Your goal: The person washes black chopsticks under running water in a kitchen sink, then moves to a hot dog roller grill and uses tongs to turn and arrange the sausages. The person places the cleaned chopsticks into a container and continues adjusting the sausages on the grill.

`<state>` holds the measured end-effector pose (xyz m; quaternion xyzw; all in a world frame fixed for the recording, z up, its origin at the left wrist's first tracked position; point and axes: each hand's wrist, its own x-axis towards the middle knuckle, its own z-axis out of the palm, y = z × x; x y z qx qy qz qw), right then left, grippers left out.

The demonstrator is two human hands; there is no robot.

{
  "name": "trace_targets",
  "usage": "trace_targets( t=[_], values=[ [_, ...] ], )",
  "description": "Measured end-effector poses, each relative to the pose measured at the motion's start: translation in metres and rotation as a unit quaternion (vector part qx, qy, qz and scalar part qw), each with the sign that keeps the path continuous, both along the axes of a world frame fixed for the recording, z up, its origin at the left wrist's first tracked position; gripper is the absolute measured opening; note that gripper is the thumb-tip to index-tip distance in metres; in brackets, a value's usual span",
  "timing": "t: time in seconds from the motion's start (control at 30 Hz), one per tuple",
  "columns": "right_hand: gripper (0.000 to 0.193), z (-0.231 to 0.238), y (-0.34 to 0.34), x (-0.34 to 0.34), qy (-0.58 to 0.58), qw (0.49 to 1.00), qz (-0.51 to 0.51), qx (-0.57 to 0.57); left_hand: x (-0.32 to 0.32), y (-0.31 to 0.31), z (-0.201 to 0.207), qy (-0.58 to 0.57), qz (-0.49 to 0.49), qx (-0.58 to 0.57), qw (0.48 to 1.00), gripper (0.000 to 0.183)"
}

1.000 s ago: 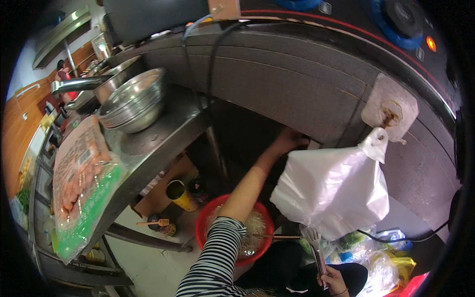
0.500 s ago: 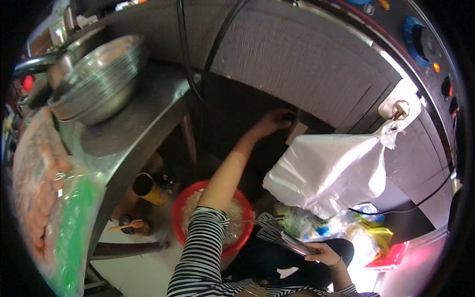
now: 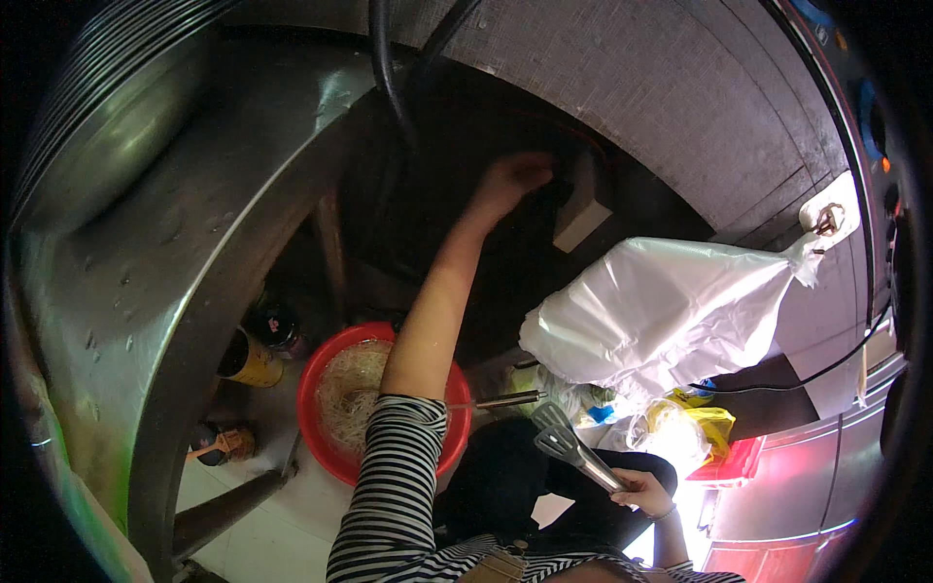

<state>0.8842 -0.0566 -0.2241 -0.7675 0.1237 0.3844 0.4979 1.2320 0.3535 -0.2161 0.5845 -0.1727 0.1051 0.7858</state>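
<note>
My left arm stretches over a red basin (image 3: 316, 432) into the dark space beneath the counter. My left hand (image 3: 515, 183) is there, close to a pale box-like block (image 3: 583, 209); dimness hides what its fingers do. In my right hand (image 3: 643, 493), at the lower right above my dark-clothed lap, is a pair of metal tongs with slotted heads (image 3: 573, 449). Pale, thin strands like noodles (image 3: 352, 381) fill the basin, partly covered by my striped sleeve. A metal handle (image 3: 510, 399) sticks out over the basin's right rim.
A white plastic bag (image 3: 661, 311) hangs from a wall hook at right, above several bagged goods (image 3: 671, 428). Black cables (image 3: 384, 68) drop in front of the dark space. Stacked metal bowls (image 3: 117, 126) stand on the counter (image 3: 155, 262) at left. Below sits a yellow can (image 3: 258, 364).
The view has tilted and shifted, so the bowls slide toward the upper left rim. My left hand remains in the dark space near the block. My right hand keeps hold of the tongs.
</note>
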Motion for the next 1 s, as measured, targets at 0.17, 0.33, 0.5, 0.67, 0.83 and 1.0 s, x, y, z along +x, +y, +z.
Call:
trace_targets(
  t=[0.17, 0.33, 0.5, 0.67, 0.83, 1.0],
  values=[
    [0.057, 0.008, -0.006, -0.012, -0.009, 0.999, -0.033, 0.028, -0.002, -0.013, 0.010, 0.002, 0.079, 0.037, 0.996, 0.031],
    [0.058, 0.013, -0.021, 0.027, -0.020, 0.998, 0.057, 0.013, 0.002, -0.035, -0.010, -0.014, 0.125, 0.047, 0.991, 0.026],
    [0.055, 0.005, -0.016, 0.093, -0.119, 0.964, 0.198, 0.128, 0.010, -0.029, -0.019, -0.081, 0.235, 0.209, 0.946, 0.053],
    [0.053, 0.021, 0.012, 0.092, 0.052, 0.940, 0.118, 0.315, -0.030, -0.022, 0.002, 0.159, 0.135, 0.162, 0.964, 0.048],
    [0.062, 0.078, 0.002, 0.121, 0.129, 0.890, 0.235, 0.370, -0.048, -0.029, 0.055, 0.248, 0.107, 0.132, 0.954, 0.043],
    [0.066, 0.116, 0.009, 0.117, 0.202, 0.876, 0.225, 0.376, -0.077, -0.032, 0.120, 0.308, 0.090, 0.105, 0.941, 0.040]
  ],
)
